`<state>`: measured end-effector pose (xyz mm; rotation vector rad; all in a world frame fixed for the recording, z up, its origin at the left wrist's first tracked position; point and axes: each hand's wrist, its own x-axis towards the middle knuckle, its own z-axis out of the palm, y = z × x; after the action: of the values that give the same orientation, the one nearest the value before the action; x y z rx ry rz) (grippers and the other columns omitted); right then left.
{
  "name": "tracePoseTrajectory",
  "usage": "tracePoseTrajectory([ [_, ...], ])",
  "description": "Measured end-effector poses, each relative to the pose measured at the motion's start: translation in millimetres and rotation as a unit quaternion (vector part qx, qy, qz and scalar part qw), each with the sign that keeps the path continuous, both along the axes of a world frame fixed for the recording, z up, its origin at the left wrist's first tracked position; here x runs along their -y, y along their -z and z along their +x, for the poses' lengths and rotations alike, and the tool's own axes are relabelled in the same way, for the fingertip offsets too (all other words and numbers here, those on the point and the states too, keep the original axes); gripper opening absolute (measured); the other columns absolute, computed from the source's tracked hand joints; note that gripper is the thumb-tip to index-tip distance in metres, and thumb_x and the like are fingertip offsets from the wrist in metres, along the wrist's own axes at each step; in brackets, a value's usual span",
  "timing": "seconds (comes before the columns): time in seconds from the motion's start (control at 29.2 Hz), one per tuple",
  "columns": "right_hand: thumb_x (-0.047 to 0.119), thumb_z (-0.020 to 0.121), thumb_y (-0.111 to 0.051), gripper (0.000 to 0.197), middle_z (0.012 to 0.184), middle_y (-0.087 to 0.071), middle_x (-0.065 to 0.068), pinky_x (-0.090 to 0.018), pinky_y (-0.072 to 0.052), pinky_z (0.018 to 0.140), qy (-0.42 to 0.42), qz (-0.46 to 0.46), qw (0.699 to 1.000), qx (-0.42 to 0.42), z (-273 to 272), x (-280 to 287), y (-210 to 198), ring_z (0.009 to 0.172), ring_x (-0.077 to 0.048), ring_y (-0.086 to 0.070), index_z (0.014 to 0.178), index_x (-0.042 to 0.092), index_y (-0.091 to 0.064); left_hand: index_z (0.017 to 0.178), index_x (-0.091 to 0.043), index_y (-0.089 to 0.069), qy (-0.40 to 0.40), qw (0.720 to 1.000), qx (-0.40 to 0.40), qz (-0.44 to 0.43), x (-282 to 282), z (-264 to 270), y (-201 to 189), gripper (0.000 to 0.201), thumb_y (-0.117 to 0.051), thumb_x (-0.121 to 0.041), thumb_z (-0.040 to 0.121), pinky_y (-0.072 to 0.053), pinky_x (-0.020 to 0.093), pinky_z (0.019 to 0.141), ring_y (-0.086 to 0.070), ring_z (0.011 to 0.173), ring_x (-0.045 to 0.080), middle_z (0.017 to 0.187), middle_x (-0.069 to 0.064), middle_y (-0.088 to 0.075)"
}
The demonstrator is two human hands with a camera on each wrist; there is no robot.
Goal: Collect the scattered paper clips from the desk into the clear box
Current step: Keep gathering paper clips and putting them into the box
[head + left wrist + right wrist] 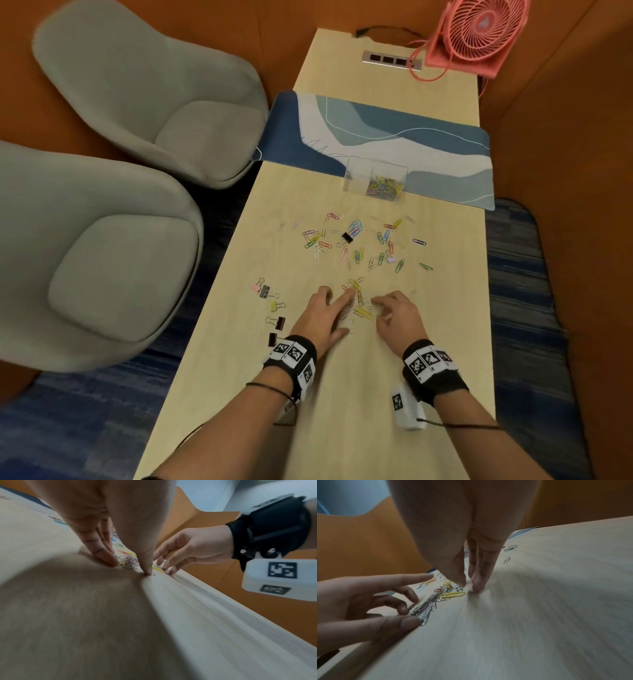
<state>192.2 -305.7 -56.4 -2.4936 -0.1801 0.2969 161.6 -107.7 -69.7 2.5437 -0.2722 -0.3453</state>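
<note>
Many coloured paper clips (359,243) lie scattered across the middle of the pale wooden desk (342,394). The clear box (376,178) stands beyond them at the edge of the blue mat, with several clips inside. My left hand (346,310) pinches a bunch of silver clips (423,609) between thumb and curled fingers against the desk, its index finger stretched out. My right hand (378,310) is just to the right, its fingertips (477,586) touching the desk beside a yellow clip (452,594). I see nothing held in it. A small pile of clips (127,561) lies between the two hands.
Several binder clips (274,308) lie along the desk's left edge, and a black one (346,237) sits among the paper clips. A blue desk mat (394,137), a socket strip (392,61) and a pink fan (479,34) are further back. Two grey chairs (137,102) stand left.
</note>
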Motion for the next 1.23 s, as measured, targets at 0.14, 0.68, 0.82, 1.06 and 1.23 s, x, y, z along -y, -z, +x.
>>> tracePoseTrajectory([
  [0.14, 0.004, 0.070, -0.072, 0.050, 0.101, -0.051, -0.002, -0.034, -0.055, 0.077, 0.022, -0.004, 0.999, -0.035, -7.2, 2.8, 1.5, 0.075, -0.016, -0.054, 0.119, 0.007, -0.064, 0.136, -0.028, -0.050, 0.043, 0.998, 0.022, 0.030, 2.7, 13.6, -1.5, 0.052, -0.067, -0.029, 0.088, -0.047, 0.034, 0.087, -0.044, 0.103, 0.023, 0.121, 0.009, -0.041],
  [0.68, 0.012, 0.091, -0.053, 0.032, 0.124, -0.044, -0.011, -0.029, -0.044, 0.091, -0.066, -0.223, 0.972, -0.017, 1.3, -56.2, -19.3, 0.105, -0.024, -0.051, 0.122, 0.006, -0.052, 0.091, -0.020, -0.079, -0.141, 0.988, 0.009, -0.069, -10.8, 38.1, -8.4, 0.018, -0.069, -0.011, 0.079, -0.049, 0.020, 0.088, -0.068, 0.086, 0.012, 0.092, -0.003, -0.076],
  [0.82, -0.011, 0.085, -0.045, 0.030, 0.119, -0.050, -0.015, -0.033, -0.048, 0.086, -0.098, -0.258, 0.961, -0.038, 15.1, -59.6, -27.0, 0.104, -0.028, -0.055, 0.107, 0.003, -0.060, 0.084, -0.017, -0.080, -0.207, 0.969, -0.026, -0.135, -13.6, 42.1, -14.2, 0.013, -0.074, -0.009, 0.077, -0.054, 0.020, 0.078, -0.066, 0.069, 0.009, 0.078, -0.001, -0.075],
  [1.06, -0.001, 0.090, -0.047, 0.021, 0.095, -0.066, -0.014, -0.033, -0.054, 0.078, -0.083, -0.246, 0.963, -0.067, 45.8, -53.4, -29.4, 0.090, -0.029, -0.065, 0.096, 0.003, -0.067, 0.077, -0.019, -0.080, -0.273, 0.934, -0.031, -0.229, -28.4, 67.7, -40.7, 0.011, -0.081, -0.010, 0.072, -0.057, 0.020, 0.066, -0.068, 0.067, 0.012, 0.071, -0.004, -0.073],
  [1.23, 0.012, 0.081, -0.073, 0.009, 0.078, -0.074, -0.011, -0.028, -0.059, 0.072, 0.108, 0.069, 0.974, -0.187, 65.1, -15.2, -28.0, 0.071, -0.023, -0.072, 0.087, 0.006, -0.077, 0.076, -0.020, -0.080, -0.285, 0.919, -0.018, -0.271, -40.8, 104.7, -56.8, 0.015, -0.078, -0.006, 0.072, -0.056, 0.020, 0.078, -0.070, 0.073, 0.012, 0.073, -0.003, -0.075],
])
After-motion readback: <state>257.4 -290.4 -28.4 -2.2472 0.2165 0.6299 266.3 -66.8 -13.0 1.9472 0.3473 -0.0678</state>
